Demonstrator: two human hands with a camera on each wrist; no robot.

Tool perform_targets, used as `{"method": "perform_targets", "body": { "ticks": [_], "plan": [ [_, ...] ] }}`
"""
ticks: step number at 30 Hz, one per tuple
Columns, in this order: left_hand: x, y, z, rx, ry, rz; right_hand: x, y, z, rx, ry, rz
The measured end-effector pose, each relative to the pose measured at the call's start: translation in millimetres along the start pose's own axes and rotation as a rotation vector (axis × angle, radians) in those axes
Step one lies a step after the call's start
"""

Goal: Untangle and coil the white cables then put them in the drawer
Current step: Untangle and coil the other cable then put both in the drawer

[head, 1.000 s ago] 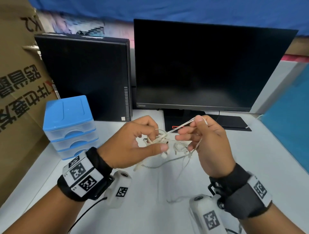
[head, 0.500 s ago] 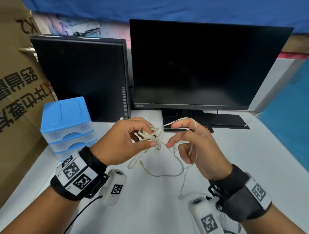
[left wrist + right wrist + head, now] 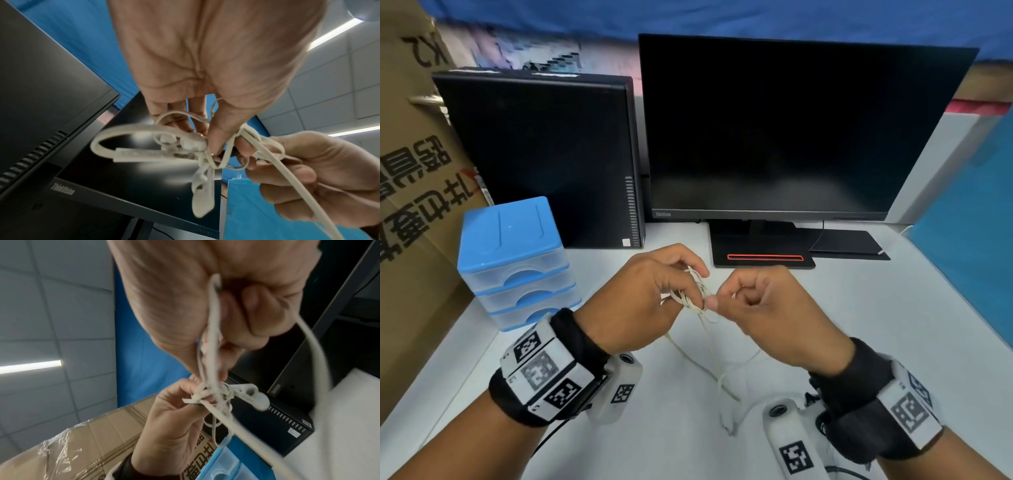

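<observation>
1. Since the earlier frames: hands drawn closer together, fingertips now nearly meeting over the knot; slack cable dropped lower toward the desk (image 3: 859, 325).
2. Left hand (image 3: 650, 301): fingers and thumb pinched on the knotted bundle of cables (image 3: 697, 298), held above the desk.
3. Right hand (image 3: 767, 311): fingers curled, thumb and forefinger nipping a strand at the knot; one flat cable runs through its fist, seen in the right wrist view (image 3: 213, 331).
4. Cables: white, tangled; a thick flat lead with inline block (image 3: 139, 153) snarled with thinner strands; loose tails hang to the desk between the wrists.
5. Drawers (image 3: 517, 267): blue-topped unit at desk left, all three closed, well apart from the hands.
6. Stage, judged: untangling only; nothing coiled or stowed.
7. Risks, judged: pulling a strand hard would cinch the knot tighter; thin strands may strain where they meet the block; hanging tails could snag on the wrist cameras.
</observation>
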State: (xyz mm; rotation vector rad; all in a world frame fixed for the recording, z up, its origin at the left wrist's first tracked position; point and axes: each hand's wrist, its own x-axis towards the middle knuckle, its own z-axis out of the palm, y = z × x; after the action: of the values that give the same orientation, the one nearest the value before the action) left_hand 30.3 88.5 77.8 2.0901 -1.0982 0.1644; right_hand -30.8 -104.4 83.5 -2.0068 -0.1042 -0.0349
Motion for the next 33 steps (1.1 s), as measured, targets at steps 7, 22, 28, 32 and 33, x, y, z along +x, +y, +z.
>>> {"method": "perform_targets", "body": {
  "ticks": [7,22,28,32,33],
  "plan": [
    [0,-3,-4,0.086,0.012,-0.052,1,4,-5,-0.106,0.016,-0.052],
    [0,-13,3,0.009,-0.041,-0.244,3,12,10,-0.06,0.044,-0.186],
    [-2,-14,22,-0.053,-0.137,-0.223,2,15,20,-0.029,0.041,-0.142],
    [0,-14,29,-0.086,-0.117,-0.274,-3,2,9,0.207,0.006,-0.092],
    [0,-14,28,-0.086,-0.109,-0.281,-4,1,7,0.254,0.001,-0.069]
  ]
}}
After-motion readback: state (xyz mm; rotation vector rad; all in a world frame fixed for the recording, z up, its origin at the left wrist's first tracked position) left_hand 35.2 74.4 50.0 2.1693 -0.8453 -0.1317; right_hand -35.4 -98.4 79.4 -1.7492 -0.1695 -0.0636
